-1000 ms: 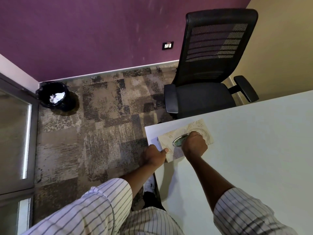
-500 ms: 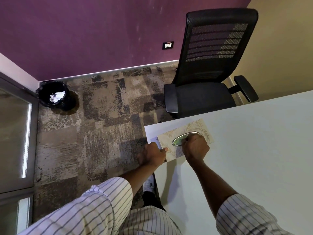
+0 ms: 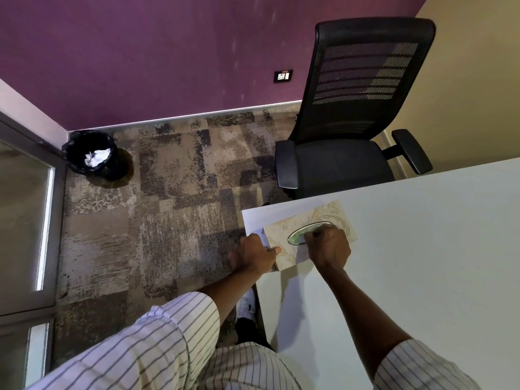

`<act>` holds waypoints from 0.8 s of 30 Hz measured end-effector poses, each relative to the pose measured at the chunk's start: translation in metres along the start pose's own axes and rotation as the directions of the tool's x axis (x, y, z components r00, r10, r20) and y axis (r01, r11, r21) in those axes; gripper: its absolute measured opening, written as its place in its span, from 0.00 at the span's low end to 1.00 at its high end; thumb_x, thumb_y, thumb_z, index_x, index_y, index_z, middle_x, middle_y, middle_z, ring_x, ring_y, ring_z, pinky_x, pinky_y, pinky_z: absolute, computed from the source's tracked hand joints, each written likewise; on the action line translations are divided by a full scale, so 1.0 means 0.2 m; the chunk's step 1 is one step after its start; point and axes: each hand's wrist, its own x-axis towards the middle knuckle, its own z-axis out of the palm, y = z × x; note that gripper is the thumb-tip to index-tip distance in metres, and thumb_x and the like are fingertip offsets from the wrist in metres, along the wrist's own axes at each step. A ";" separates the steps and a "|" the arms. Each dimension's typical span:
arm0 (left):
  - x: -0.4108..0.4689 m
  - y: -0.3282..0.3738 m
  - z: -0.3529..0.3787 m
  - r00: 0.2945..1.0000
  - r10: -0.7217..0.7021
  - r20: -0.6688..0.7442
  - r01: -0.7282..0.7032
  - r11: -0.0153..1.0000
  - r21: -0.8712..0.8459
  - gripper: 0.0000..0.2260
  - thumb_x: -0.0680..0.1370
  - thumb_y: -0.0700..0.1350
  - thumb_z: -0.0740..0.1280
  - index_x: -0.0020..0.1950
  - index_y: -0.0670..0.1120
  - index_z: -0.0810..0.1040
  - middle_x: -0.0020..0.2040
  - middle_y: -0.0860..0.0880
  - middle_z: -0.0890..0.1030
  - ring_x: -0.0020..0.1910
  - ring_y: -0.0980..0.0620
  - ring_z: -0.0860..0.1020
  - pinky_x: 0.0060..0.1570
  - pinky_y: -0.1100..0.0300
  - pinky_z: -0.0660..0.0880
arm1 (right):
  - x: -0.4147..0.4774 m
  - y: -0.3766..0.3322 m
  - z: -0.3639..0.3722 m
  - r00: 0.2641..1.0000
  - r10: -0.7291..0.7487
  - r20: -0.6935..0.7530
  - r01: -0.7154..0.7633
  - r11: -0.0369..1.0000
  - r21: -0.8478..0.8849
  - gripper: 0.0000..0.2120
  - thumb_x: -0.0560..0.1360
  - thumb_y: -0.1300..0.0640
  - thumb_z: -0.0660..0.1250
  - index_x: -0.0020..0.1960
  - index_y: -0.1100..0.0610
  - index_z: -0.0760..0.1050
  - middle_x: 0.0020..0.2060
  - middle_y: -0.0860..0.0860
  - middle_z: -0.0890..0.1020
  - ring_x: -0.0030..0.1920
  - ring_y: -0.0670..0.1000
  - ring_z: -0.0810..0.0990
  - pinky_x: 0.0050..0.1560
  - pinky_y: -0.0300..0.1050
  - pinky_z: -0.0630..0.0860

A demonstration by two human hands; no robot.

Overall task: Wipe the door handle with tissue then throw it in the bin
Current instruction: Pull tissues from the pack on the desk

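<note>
While I look down from the head camera, I see a tissue box lying flat at the near left corner of the white counter. My left hand grips the box's left end, thumb pressed on its top face and fingers wrapped over the side. My right hand sits on the box, its fingers dipped into the oval slot; I cannot tell whether they have pinched a tissue, since none shows. Well apart on the far left, a black-lined bin stands on the carpet in the corner by a glass door, with crumpled white paper inside. A black mesh chair stands beyond the counter.
</note>
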 end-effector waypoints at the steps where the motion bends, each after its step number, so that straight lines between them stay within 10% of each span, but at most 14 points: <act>1: 0.00 0.00 0.00 1.000 -0.004 0.004 0.004 1.000 -0.012 0.28 0.76 0.66 0.77 0.59 0.43 0.84 0.62 0.41 0.86 0.60 0.37 0.87 0.62 0.40 0.84 | 0.00 0.00 -0.01 0.999 0.032 0.010 -0.033 0.999 0.040 0.10 0.75 0.49 0.74 0.48 0.56 0.87 0.48 0.56 0.88 0.52 0.62 0.85 0.46 0.50 0.79; 9: 0.00 0.01 -0.01 0.999 -0.004 0.054 0.008 0.997 -0.072 0.29 0.77 0.63 0.78 0.66 0.40 0.82 0.66 0.39 0.85 0.64 0.38 0.85 0.66 0.42 0.83 | -0.03 0.07 -0.12 0.970 0.089 0.227 -0.200 0.824 0.530 0.08 0.73 0.58 0.76 0.35 0.58 0.85 0.30 0.49 0.85 0.35 0.51 0.81 0.44 0.50 0.79; 15: 0.00 0.01 -0.03 0.998 0.003 0.069 0.003 0.996 -0.089 0.30 0.78 0.63 0.77 0.67 0.39 0.81 0.66 0.37 0.84 0.66 0.38 0.84 0.66 0.45 0.82 | -0.07 0.07 -0.29 0.930 -0.106 0.351 -0.222 0.599 0.769 0.08 0.78 0.64 0.73 0.42 0.60 0.88 0.37 0.53 0.89 0.39 0.47 0.85 0.44 0.37 0.82; 19: -0.02 0.01 -0.04 0.995 0.014 0.099 -0.002 0.992 -0.126 0.31 0.78 0.62 0.77 0.67 0.38 0.80 0.66 0.35 0.83 0.67 0.36 0.83 0.67 0.44 0.81 | -0.07 0.02 -0.39 0.876 -0.255 0.409 -0.265 0.456 0.850 0.07 0.80 0.69 0.67 0.47 0.70 0.83 0.45 0.66 0.82 0.50 0.61 0.79 0.59 0.57 0.76; 24: -0.07 0.02 -0.11 0.992 0.034 0.119 -0.003 0.969 -0.247 0.19 0.81 0.54 0.77 0.64 0.42 0.83 0.62 0.39 0.87 0.57 0.42 0.85 0.43 0.63 0.74 | -0.10 -0.12 -0.46 0.774 -0.413 0.479 -0.407 0.255 0.877 0.10 0.73 0.61 0.63 0.35 0.59 0.78 0.36 0.55 0.75 0.42 0.54 0.75 0.49 0.48 0.75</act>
